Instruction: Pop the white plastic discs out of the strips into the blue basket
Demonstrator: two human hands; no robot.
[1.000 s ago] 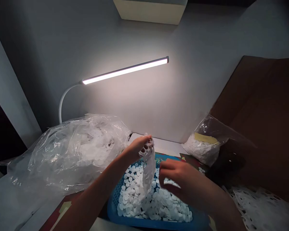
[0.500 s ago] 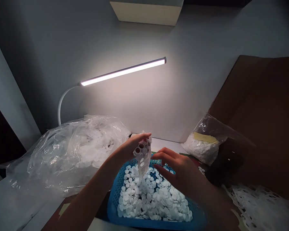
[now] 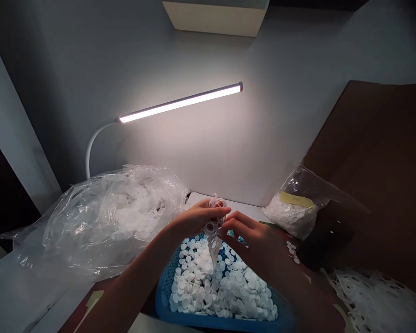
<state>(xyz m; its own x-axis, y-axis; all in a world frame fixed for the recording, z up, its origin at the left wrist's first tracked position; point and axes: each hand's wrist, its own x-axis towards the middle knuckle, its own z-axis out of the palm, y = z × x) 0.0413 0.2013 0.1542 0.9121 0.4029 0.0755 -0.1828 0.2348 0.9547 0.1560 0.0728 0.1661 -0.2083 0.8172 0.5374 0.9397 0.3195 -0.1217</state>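
Note:
My left hand [image 3: 205, 213] is closed around a white perforated plastic sheet [image 3: 214, 245], crumpled, with round holes and some discs still in it. The sheet hangs down over a blue basket [image 3: 164, 291] filled with loose white discs [image 3: 225, 291]. From the right, my right hand [image 3: 251, 233] meets the sheet with its bent fingertips closed on its edge just below my left fingers. Part of the sheet is hidden behind the fingers.
A big clear plastic bag [image 3: 125, 217] of white pieces lies at left. At right stand a smaller bag [image 3: 289, 217] with a yellow label and a pile of perforated sheets [image 3: 377, 300]. Several discs [image 3: 293, 252] lie near my right wrist. A lit lamp [image 3: 183, 102] hangs above.
My left hand has moved slightly right and down with the sheet. My right hand has gone from apart with spread fingers to closing its fingertips on the sheet.

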